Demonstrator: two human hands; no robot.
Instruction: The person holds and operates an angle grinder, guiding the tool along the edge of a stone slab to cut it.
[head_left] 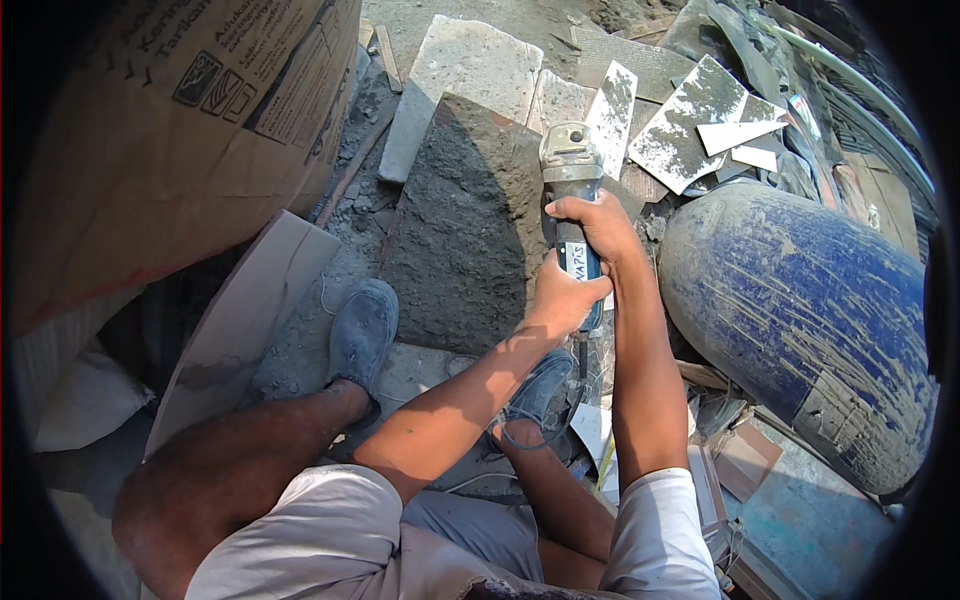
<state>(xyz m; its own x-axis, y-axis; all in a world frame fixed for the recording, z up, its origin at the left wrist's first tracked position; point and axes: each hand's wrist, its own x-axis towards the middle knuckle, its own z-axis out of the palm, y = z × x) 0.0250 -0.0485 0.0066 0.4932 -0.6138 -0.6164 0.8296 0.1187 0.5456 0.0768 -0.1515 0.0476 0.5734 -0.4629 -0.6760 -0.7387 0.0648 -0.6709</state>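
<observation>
An angle grinder [572,170] with a grey metal head and a dark blue body is held out over the right edge of a rough slab [465,215] coated in dark mortar. My left hand [565,292] is wrapped round the rear of its body. Farther forward, my right hand [600,230] grips it just behind the head, thumb laid across the top. The power cord [583,360] drops from its rear end toward my right shoe. The disc is hidden beneath the head, so I cannot tell whether it touches the slab.
A large paper sack [190,120] rises at the left, beside a leaning tile [240,320]. A scratched blue drum [790,310] lies at the right. Broken white tile pieces [690,125] and a pale stone slab [465,75] lie at the far side. My left shoe [363,325] stands near the slab.
</observation>
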